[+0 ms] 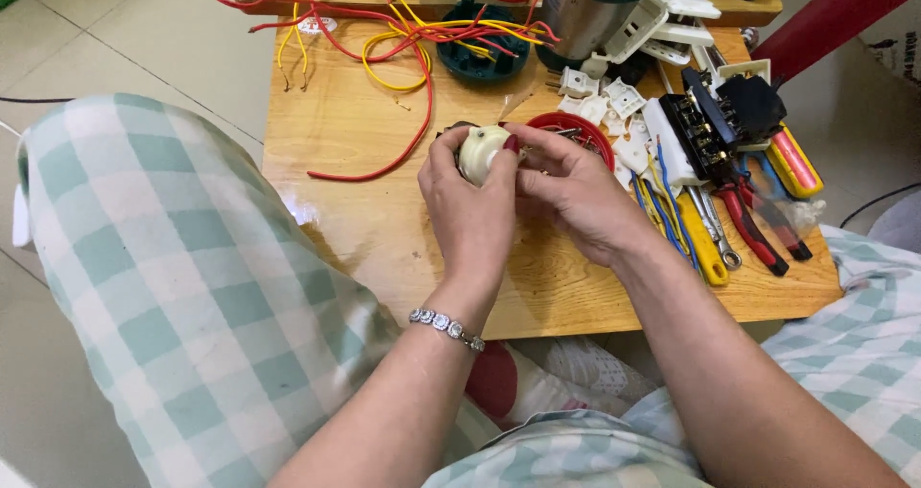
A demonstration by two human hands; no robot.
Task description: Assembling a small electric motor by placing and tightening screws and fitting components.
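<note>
My left hand (470, 210) grips a small round cream-coloured motor-like part (480, 150) and holds it above the low wooden table (374, 219). My right hand (576, 192) meets it from the right, its fingertips pinching at the part's top edge. Just behind the hands sits a red round lid or dish (580, 131) with small metal pieces in it. A bracelet circles my left wrist.
Red and yellow wires (403, 47) sprawl over the table's far side by a teal round cap (484, 51) and a metal cylinder (580, 13). White plastic pieces, a black switch block (715, 128), pliers and screwdrivers (758, 224) lie at the right. My checked-trousered knees flank the table.
</note>
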